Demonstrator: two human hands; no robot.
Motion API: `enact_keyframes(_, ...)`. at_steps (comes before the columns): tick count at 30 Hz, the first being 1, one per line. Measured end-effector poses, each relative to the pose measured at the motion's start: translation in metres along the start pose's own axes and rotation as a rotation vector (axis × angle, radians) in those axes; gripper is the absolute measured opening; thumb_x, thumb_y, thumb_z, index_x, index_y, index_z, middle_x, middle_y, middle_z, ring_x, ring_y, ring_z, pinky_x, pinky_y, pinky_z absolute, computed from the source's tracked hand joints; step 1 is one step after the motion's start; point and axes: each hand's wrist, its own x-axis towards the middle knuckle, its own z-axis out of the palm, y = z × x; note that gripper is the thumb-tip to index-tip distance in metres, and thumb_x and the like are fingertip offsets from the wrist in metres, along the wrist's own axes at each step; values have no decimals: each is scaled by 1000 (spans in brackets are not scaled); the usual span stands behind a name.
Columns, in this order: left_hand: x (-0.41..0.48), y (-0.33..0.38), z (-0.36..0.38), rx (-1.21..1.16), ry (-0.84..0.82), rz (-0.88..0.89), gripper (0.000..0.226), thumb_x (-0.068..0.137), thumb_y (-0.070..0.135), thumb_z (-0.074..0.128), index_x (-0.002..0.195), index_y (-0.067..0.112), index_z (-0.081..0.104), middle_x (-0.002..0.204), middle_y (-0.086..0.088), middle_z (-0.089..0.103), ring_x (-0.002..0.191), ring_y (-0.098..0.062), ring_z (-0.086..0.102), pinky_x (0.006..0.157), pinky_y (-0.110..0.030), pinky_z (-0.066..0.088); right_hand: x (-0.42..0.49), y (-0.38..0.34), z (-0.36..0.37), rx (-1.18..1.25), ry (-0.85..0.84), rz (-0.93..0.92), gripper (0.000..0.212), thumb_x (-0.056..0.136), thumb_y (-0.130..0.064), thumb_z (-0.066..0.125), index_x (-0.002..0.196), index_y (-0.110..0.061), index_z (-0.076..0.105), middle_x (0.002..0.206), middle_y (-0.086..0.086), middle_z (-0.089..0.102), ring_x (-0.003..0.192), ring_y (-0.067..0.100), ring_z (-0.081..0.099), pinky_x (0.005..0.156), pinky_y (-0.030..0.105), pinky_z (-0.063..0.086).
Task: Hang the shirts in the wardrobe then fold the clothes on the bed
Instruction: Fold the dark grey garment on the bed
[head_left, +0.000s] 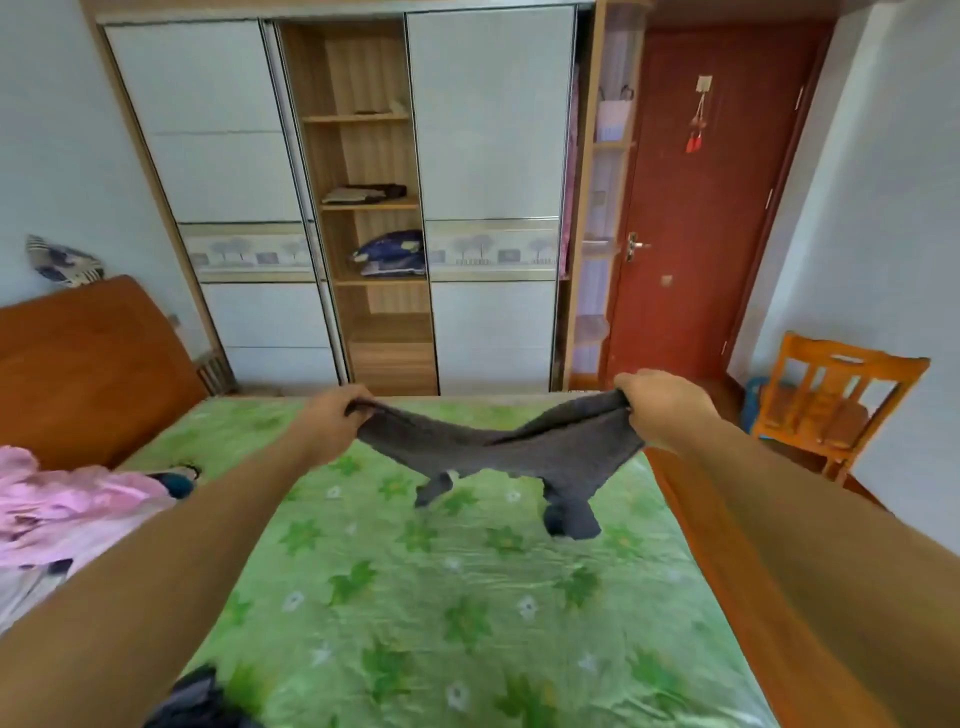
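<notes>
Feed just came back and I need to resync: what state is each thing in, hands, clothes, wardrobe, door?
Grey garment: unfolded, held stretched over the bed, ends hanging.
Left hand: grips the garment's left edge.
Right hand: grips its right edge.
Pink clothes: unfolded heap on the bed's left side.
Dark garment: crumpled at the bed's near edge.
Wardrobe: middle bay open.
Red door: shut.

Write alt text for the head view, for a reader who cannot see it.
The left hand and right hand grip a dark grey garment stretched above a green-sheeted bed. Pink clothes lie at its left edge; a wardrobe stands behind.
</notes>
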Motion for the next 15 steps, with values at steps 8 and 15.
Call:
enact_keyframes(8,-148,-102,217,100,-536,-100,14,99,10,54,93,19,63,103,-11,62,99,-30,58,76,-34,39,-126,-63,245,38,-477,-110,21,98,-18,45,116,-23,53,115,8,54,111,32,55,83,42,49)
enact_keyframes(15,-271,-177,369,294,-941,-99,19,101,23,52,116,16,62,117,-11,55,111,-30,58,89,-37,43,-226,-106,402,-97,-815,-308,37,94,-11,45,123,-26,62,122,5,61,118,29,57,93,42,48)
